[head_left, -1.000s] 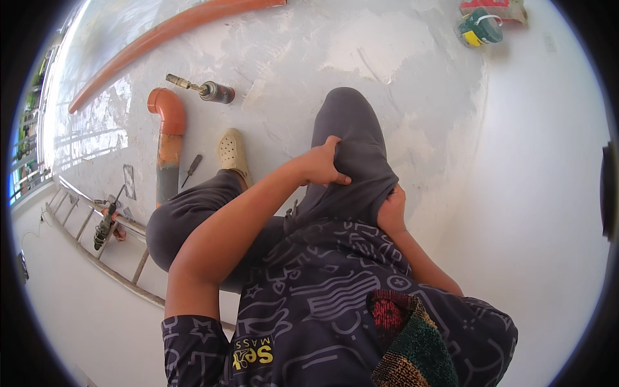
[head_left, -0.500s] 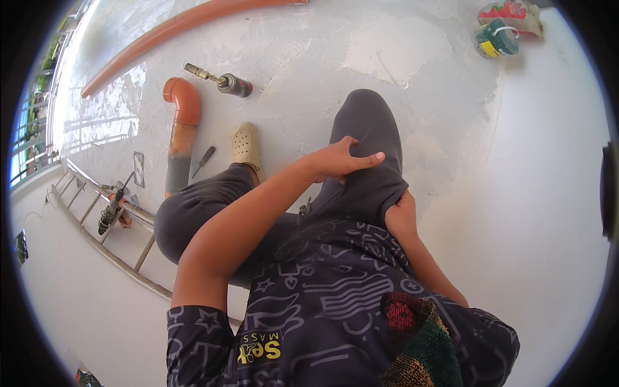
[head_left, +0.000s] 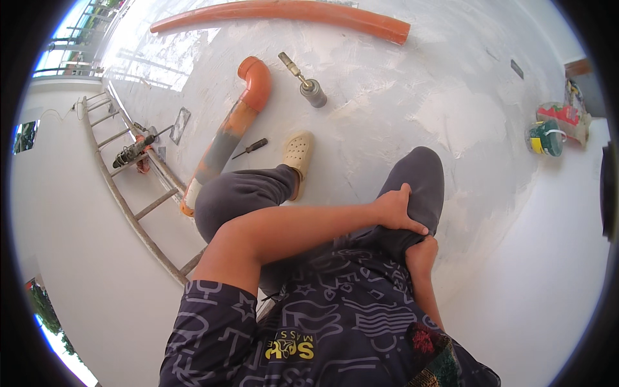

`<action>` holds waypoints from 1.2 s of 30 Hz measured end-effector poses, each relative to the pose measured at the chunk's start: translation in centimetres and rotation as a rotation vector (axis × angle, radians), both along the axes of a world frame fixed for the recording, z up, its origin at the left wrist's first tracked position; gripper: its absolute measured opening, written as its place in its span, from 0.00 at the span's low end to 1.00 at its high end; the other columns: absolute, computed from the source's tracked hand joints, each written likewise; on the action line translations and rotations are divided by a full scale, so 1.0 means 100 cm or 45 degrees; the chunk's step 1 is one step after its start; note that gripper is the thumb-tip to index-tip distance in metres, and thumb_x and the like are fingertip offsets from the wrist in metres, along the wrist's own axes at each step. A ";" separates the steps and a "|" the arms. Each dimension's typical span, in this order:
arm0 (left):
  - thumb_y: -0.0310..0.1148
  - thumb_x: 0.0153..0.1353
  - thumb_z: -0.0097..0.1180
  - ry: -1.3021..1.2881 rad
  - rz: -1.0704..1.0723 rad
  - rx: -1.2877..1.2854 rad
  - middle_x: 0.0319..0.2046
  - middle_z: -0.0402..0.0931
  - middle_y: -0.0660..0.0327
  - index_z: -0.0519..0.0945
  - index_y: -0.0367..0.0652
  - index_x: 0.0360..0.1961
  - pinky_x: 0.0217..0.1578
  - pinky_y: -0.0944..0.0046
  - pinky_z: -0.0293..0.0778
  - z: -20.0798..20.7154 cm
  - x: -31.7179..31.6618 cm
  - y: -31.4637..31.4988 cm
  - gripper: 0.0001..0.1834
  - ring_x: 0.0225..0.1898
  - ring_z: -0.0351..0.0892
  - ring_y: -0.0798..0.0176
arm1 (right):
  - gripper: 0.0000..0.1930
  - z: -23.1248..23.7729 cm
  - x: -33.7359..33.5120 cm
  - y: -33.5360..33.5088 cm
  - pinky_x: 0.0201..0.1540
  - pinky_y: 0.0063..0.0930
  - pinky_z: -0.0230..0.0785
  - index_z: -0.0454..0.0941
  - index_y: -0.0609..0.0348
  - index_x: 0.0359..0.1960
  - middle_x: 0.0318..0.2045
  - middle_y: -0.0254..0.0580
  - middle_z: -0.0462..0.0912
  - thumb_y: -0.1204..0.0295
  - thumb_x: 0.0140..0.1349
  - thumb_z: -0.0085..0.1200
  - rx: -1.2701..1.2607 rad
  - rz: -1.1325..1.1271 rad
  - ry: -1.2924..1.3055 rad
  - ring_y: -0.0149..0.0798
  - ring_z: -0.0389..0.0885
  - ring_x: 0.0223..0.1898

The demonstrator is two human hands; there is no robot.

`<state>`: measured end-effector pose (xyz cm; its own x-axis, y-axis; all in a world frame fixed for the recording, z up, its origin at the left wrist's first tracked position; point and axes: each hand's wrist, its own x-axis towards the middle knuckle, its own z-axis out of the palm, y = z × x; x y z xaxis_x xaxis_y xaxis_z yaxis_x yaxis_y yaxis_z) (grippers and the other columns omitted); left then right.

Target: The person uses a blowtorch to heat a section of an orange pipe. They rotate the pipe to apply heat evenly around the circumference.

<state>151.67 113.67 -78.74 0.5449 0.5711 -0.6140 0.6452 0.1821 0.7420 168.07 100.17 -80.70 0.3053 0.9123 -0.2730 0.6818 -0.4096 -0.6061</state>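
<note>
My left hand (head_left: pixel 401 209) reaches across my body to the dark grey trousers (head_left: pixel 419 169) on my right thigh. Its thumb and one raised finger show around a fold of the cloth, and the other fingers are hidden beneath. Close by, my right hand (head_left: pixel 423 253) is at the hip, its fingers out of sight inside what looks like the trouser pocket. Beyond my left knee lies an orange elbow pipe (head_left: pixel 255 87) with a scuffed, greyish lower length. A screwdriver (head_left: pixel 251 147) rests between that pipe and my beige clog (head_left: pixel 298 155).
A torch on a gas canister (head_left: pixel 313 93) lies ahead on the plastered floor. Farther off is a long orange pipe (head_left: pixel 290 11). At left, a power drill (head_left: pixel 132 153) lies across a ladder (head_left: pixel 116 184). A green bucket (head_left: pixel 545 138) stands far right beside a red-and-white bag (head_left: pixel 562 119).
The view has shifted, so floor things appear lower and farther right. My left hand has slid closer to my right hand, its thumb now almost touching it.
</note>
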 end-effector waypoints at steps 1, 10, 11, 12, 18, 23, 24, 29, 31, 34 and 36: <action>0.72 0.46 0.79 -0.016 0.009 0.015 0.62 0.76 0.27 0.61 0.23 0.71 0.67 0.48 0.75 -0.003 -0.006 0.001 0.71 0.66 0.78 0.31 | 0.11 0.001 -0.004 0.001 0.39 0.48 0.77 0.84 0.76 0.37 0.32 0.69 0.89 0.76 0.63 0.57 -0.074 -0.097 0.085 0.57 0.91 0.36; 0.74 0.58 0.68 0.015 -0.181 0.075 0.56 0.77 0.31 0.64 0.30 0.66 0.62 0.43 0.74 0.123 -0.009 -0.124 0.58 0.62 0.78 0.33 | 0.19 0.153 0.027 -0.086 0.54 0.39 0.78 0.85 0.68 0.51 0.44 0.54 0.90 0.67 0.64 0.65 -0.087 0.089 0.551 0.47 0.89 0.47; 0.74 0.59 0.67 0.081 -0.222 0.075 0.54 0.78 0.33 0.66 0.31 0.64 0.60 0.44 0.74 0.138 -0.018 -0.132 0.56 0.59 0.78 0.35 | 0.18 0.163 0.047 -0.095 0.52 0.39 0.78 0.86 0.68 0.49 0.42 0.53 0.91 0.66 0.63 0.64 -0.193 0.223 0.520 0.47 0.89 0.44; 0.74 0.59 0.66 0.157 -0.247 0.100 0.52 0.79 0.35 0.68 0.32 0.61 0.58 0.44 0.75 0.149 -0.033 -0.126 0.53 0.57 0.79 0.36 | 0.18 0.171 0.068 -0.099 0.49 0.39 0.79 0.87 0.67 0.47 0.40 0.52 0.91 0.66 0.61 0.64 -0.281 0.373 0.481 0.47 0.89 0.41; 0.75 0.63 0.58 0.547 -0.455 0.312 0.39 0.83 0.48 0.80 0.38 0.44 0.47 0.44 0.78 0.195 -0.121 -0.073 0.43 0.44 0.82 0.46 | 0.15 0.276 0.124 -0.148 0.39 0.41 0.81 0.92 0.64 0.36 0.27 0.48 0.92 0.65 0.53 0.64 -0.283 0.701 0.374 0.45 0.90 0.29; 0.76 0.65 0.53 0.800 -0.558 0.479 0.27 0.86 0.59 0.89 0.43 0.31 0.38 0.44 0.81 0.213 -0.161 -0.042 0.42 0.33 0.85 0.55 | 0.21 0.348 0.094 -0.134 0.43 0.41 0.79 0.92 0.61 0.42 0.34 0.48 0.92 0.53 0.63 0.65 -0.068 0.448 0.408 0.40 0.86 0.37; 0.76 0.69 0.54 0.571 -0.389 0.302 0.23 0.83 0.56 0.86 0.36 0.25 0.34 0.47 0.80 0.210 -0.173 -0.013 0.45 0.25 0.81 0.56 | 0.27 0.344 0.090 -0.109 0.46 0.41 0.76 0.90 0.61 0.45 0.36 0.41 0.91 0.44 0.69 0.63 -0.078 0.302 0.474 0.32 0.80 0.40; 0.69 0.77 0.47 0.569 -0.060 0.046 0.39 0.90 0.57 0.89 0.38 0.51 0.37 0.61 0.85 0.122 -0.234 0.128 0.40 0.36 0.88 0.62 | 0.22 0.238 0.031 0.077 0.46 0.33 0.83 0.77 0.64 0.60 0.36 0.45 0.91 0.57 0.80 0.58 0.061 0.214 0.672 0.35 0.91 0.36; 0.63 0.79 0.49 0.370 0.202 0.071 0.36 0.89 0.56 0.88 0.37 0.48 0.36 0.60 0.83 0.067 -0.266 0.152 0.35 0.35 0.87 0.62 | 0.19 0.181 -0.016 0.144 0.40 0.32 0.84 0.73 0.62 0.62 0.35 0.46 0.90 0.63 0.79 0.59 0.088 0.236 0.746 0.34 0.90 0.32; 0.65 0.79 0.48 0.177 0.583 0.181 0.36 0.88 0.55 0.86 0.35 0.49 0.36 0.58 0.81 -0.001 -0.315 0.187 0.38 0.35 0.85 0.61 | 0.16 0.098 -0.107 0.242 0.38 0.28 0.81 0.74 0.59 0.62 0.36 0.41 0.90 0.64 0.81 0.58 0.227 0.381 0.915 0.29 0.87 0.31; 0.71 0.76 0.49 0.102 0.744 0.085 0.35 0.86 0.56 0.85 0.35 0.49 0.35 0.59 0.80 -0.038 -0.336 0.210 0.42 0.34 0.84 0.63 | 0.16 0.049 -0.160 0.299 0.36 0.27 0.78 0.76 0.56 0.62 0.35 0.37 0.87 0.61 0.81 0.56 0.122 0.426 0.728 0.27 0.83 0.31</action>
<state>118.06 134.63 -82.53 0.0821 0.8012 -0.5928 0.5066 0.4786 0.7171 152.05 130.11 -75.81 -0.1672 0.9609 -0.2208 0.3234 -0.1581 -0.9330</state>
